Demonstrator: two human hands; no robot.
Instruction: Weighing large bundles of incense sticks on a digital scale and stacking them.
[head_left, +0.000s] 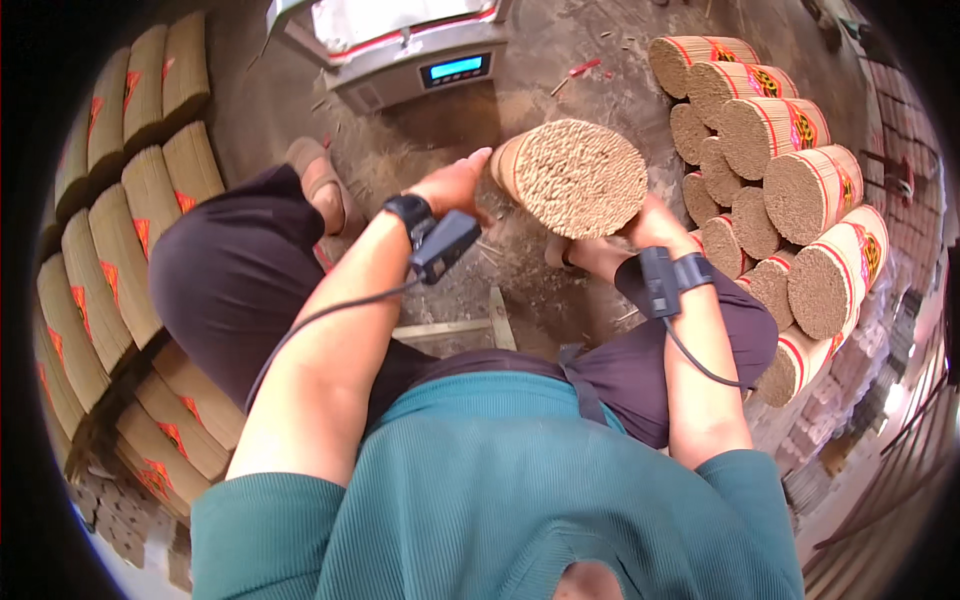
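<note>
Both hands, left hand (455, 185) and right hand (655, 225), grip one round stick bundle (580, 178); one scale (410, 50) beyond.

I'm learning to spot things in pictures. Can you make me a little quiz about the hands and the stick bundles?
1. True or false: both hands hold the round bundle of sticks.
2. Where is the weighing scale? A) in front of the person B) behind the wrapped bundles
3. Fill in: the wrapped bundles are stacked on the person's ____ side.

Key: 1 true, left hand and right hand; 2 A; 3 right.
</note>
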